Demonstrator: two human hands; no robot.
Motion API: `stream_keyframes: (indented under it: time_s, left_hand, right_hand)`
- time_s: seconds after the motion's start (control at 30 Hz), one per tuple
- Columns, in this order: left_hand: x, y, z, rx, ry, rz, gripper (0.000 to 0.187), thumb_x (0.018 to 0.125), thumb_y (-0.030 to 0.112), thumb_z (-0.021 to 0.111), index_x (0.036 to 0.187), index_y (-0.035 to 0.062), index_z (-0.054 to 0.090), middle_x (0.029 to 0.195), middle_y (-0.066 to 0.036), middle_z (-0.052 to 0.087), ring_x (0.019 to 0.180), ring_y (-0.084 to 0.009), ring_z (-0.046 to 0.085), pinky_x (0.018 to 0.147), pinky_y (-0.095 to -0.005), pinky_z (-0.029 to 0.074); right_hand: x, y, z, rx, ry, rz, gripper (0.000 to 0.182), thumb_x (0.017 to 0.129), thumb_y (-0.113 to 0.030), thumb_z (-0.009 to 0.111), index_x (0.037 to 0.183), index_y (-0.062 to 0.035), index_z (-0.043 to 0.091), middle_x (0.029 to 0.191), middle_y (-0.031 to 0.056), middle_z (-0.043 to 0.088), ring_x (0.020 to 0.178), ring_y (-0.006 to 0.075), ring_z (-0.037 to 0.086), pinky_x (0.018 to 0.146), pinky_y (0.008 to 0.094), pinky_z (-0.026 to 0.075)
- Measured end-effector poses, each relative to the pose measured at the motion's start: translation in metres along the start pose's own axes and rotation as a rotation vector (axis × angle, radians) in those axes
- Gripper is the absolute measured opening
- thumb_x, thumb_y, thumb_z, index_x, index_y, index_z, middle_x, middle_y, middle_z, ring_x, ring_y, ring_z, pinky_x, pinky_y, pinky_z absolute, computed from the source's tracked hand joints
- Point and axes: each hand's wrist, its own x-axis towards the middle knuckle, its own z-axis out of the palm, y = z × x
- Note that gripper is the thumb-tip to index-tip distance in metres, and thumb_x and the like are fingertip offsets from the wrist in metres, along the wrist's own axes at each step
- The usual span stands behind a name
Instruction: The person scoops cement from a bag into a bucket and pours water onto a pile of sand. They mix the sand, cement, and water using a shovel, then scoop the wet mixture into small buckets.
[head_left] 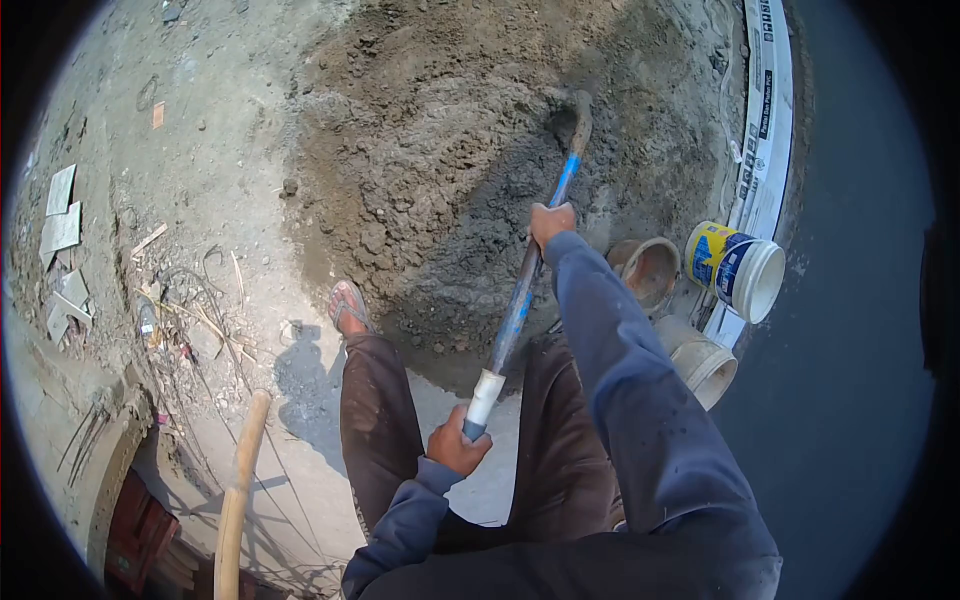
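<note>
Both my hands grip a long-handled hoe (520, 298) with a worn blue shaft and a white sleeve near its butt end. My right hand (551, 224) is closed around the upper shaft, farther from me. Close to my knees, my left hand (459, 442) wraps the dark grip at the butt end. The hoe's curved neck reaches into a heap of wet grey-brown mortar mix (430, 170). Its blade is mostly hidden in shadow and mix. My sandalled foot (348, 305) stands at the heap's near left edge.
Right of the heap are a yellow-and-blue bucket (712, 262), a dirty bucket (655, 275) and a pale bucket (700, 365). Long white panel packs (765, 150) lie behind them. On the left are broken tiles (65, 230), wire scraps and a wooden pole (240, 480).
</note>
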Motion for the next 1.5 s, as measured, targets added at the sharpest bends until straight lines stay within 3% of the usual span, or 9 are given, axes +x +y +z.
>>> stream_keyframes:
  time_s: [0.23, 0.4, 0.53, 0.77, 0.93, 1.03, 1.17, 1.27, 1.5]
  left_hand:
    - [-0.182, -0.03, -0.06, 0.184, -0.098, -0.302, 0.045, 0.066, 0.03, 0.072, 0.099, 0.0087, 0.051, 0.078, -0.017, 0.064, 0.073, -0.037, 0.063, 0.067, -0.0448, 0.05]
    - [-0.224, -0.021, 0.016, -0.127, -0.048, -0.313, 0.048, 0.068, 0.032, 0.074, 0.098, 0.0071, 0.047, 0.074, -0.018, 0.063, 0.072, -0.0362, 0.064, 0.064, -0.0435, 0.049]
    - [-0.107, 0.007, 0.036, -0.25, 0.09, -0.173, 0.038, 0.07, 0.022, 0.069, 0.094, 0.0036, 0.046, 0.073, -0.017, 0.061, 0.066, -0.0346, 0.062, 0.059, -0.0411, 0.048]
    - [-0.134, -0.006, 0.05, -0.515, 0.027, -0.263, 0.039, 0.068, 0.022, 0.071, 0.09, 0.0019, 0.046, 0.067, -0.008, 0.051, 0.06, -0.0221, 0.054, 0.059, -0.037, 0.047]
    - [-0.224, 0.004, 0.001, 0.055, -0.072, -0.336, 0.044, 0.065, 0.027, 0.074, 0.094, 0.0041, 0.049, 0.077, -0.016, 0.062, 0.075, -0.0301, 0.063, 0.065, -0.0369, 0.047]
    - [-0.23, 0.008, 0.005, 0.04, -0.176, -0.426, 0.046, 0.066, 0.031, 0.073, 0.096, 0.0054, 0.05, 0.08, -0.019, 0.063, 0.079, -0.0345, 0.064, 0.068, -0.0406, 0.048]
    - [-0.111, 0.039, 0.028, 0.13, -0.125, 0.039, 0.041, 0.067, 0.027, 0.068, 0.097, 0.0064, 0.05, 0.073, -0.019, 0.062, 0.069, -0.0379, 0.062, 0.063, -0.0441, 0.048]
    - [-0.029, 0.056, 0.021, 0.103, -0.178, 0.009, 0.042, 0.067, 0.025, 0.07, 0.098, 0.0036, 0.051, 0.069, -0.019, 0.059, 0.066, -0.036, 0.061, 0.062, -0.0407, 0.047]
    - [-0.136, -0.019, -0.069, 0.234, -0.08, -0.05, 0.04, 0.065, 0.027, 0.069, 0.094, 0.0052, 0.052, 0.069, -0.019, 0.061, 0.07, -0.0379, 0.062, 0.063, -0.0443, 0.048]
  right_hand:
    - [-0.191, 0.081, 0.03, 0.192, -0.125, 0.369, 0.034, 0.075, -0.01, 0.06, 0.099, 0.0013, 0.038, 0.064, 0.01, 0.05, 0.041, 0.0178, 0.051, 0.035, 0.0322, 0.042]
    - [-0.214, 0.029, -0.008, 0.08, -0.266, 0.16, 0.034, 0.075, -0.009, 0.06, 0.099, 0.0015, 0.04, 0.063, 0.0094, 0.05, 0.04, 0.0171, 0.05, 0.034, 0.0317, 0.041]
    - [-0.13, -0.038, 0.023, -0.224, -0.142, -0.245, 0.039, 0.072, -0.018, 0.065, 0.097, 0.0039, 0.046, 0.084, 0.0239, 0.061, 0.085, 0.0394, 0.06, 0.079, 0.0431, 0.047]
    - [-0.141, 0.043, 0.065, -0.387, -0.255, -0.096, 0.041, 0.074, -0.016, 0.062, 0.104, 0.0043, 0.045, 0.096, 0.0275, 0.06, 0.093, 0.0417, 0.059, 0.084, 0.045, 0.047]
    - [-0.212, 0.086, -0.012, 0.226, -0.313, 0.304, 0.041, 0.075, -0.011, 0.059, 0.106, 0.0029, 0.036, 0.064, 0.0104, 0.051, 0.041, 0.017, 0.053, 0.033, 0.0326, 0.042]
    - [-0.206, 0.072, -0.072, 0.331, -0.201, 0.285, 0.036, 0.075, -0.009, 0.058, 0.1, 0.0002, 0.035, 0.063, 0.008, 0.049, 0.04, 0.0162, 0.05, 0.032, 0.0317, 0.041]
    - [-0.097, 0.028, -0.128, 0.391, 0.007, 0.066, 0.031, 0.073, -0.006, 0.057, 0.096, 0.0034, 0.037, 0.061, 0.0094, 0.048, 0.038, 0.0173, 0.049, 0.032, 0.0324, 0.041]
    - [-0.004, 0.009, -0.127, 0.236, 0.11, 0.047, 0.028, 0.073, -0.008, 0.057, 0.092, 0.0079, 0.043, 0.063, 0.0129, 0.051, 0.043, 0.019, 0.052, 0.036, 0.0336, 0.043]
    - [-0.145, 0.103, 0.013, 0.241, -0.083, 0.352, 0.03, 0.075, -0.011, 0.059, 0.094, 0.0042, 0.04, 0.067, 0.0135, 0.053, 0.046, 0.0203, 0.054, 0.041, 0.0358, 0.045]
